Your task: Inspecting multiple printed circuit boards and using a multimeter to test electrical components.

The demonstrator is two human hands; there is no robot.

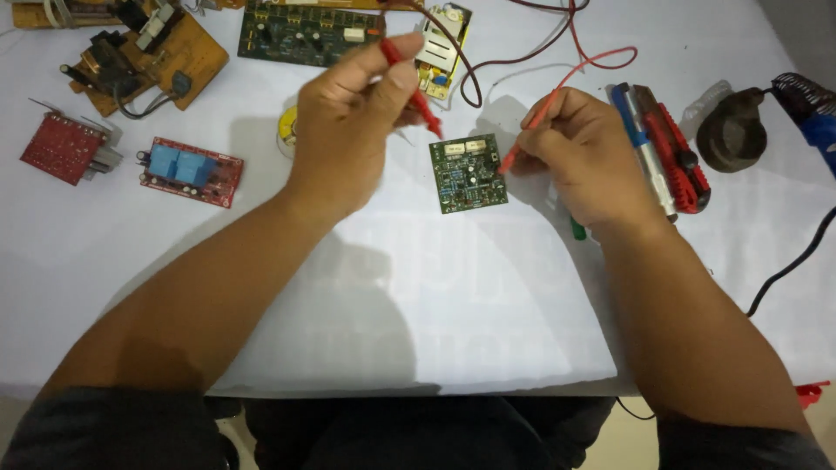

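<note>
Plainly, both hands were closed around red test probes. The left hand [348, 130] hung above the table [418, 305], fingers curled tight and thumb pressed along one red probe [416, 91], whose tip pointed down toward the upper left corner of the small green circuit board [468, 173] without touching it, as far as I could tell. The right hand [582, 155] rested just right of that board, pinching the other red probe [522, 135] like a pen, its tip at the board's right edge. The board lay flat near the middle of the white cloth.

To the right, hard against the right hand, lay a red utility knife [679, 152] and a blue pen-like tool [640, 139], so that side was crowded. A red relay board [192, 171] sat well to the left, a larger green board [305, 35] along the far edge. The near half of the table, between the forearms, lay open.
</note>
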